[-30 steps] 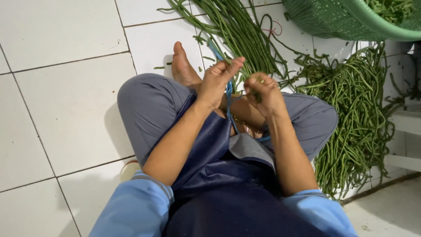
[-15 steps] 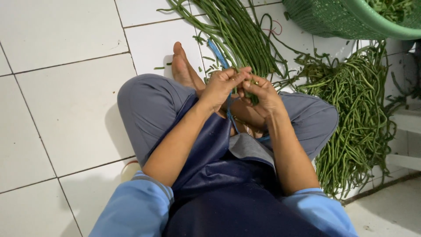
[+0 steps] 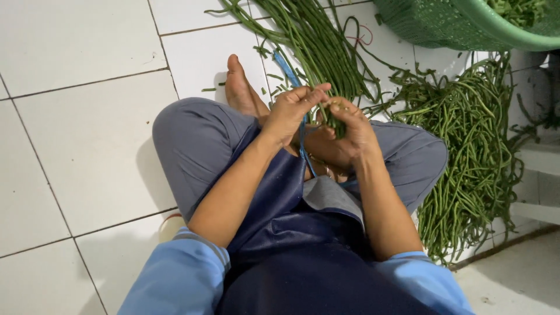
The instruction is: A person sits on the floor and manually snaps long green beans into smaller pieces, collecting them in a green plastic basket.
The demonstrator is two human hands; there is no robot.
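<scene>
Over my crossed legs, both hands meet just above the lap, close to a bare foot (image 3: 238,87) that rests on the white tiled floor (image 3: 76,151). My left hand (image 3: 294,111) has its fingers curled, thumb and fingertips pinched together at the top, and a blue strap (image 3: 303,149) runs from under it down toward the dark blue apron (image 3: 291,233); I cannot tell whether the fingers pinch the strap itself or the beans. My right hand (image 3: 350,131) is closed around the ends of a small bundle of long beans (image 3: 329,114), whose green stalks stick up between the two hands. The two hands touch at the fingertips. Just beyond them, a long sheaf of long green beans (image 3: 309,41) lies on the floor, running away from my knees, with a second piece of blue strap (image 3: 286,61) lying beside it. On my right side, a larger loose pile of beans (image 3: 472,146) spreads over the tiles, close against my right knee. At the upper right edge sits a green mesh basket (image 3: 443,23), also holding beans. Light blue sleeves (image 3: 186,268) are pushed up to my elbows.
</scene>
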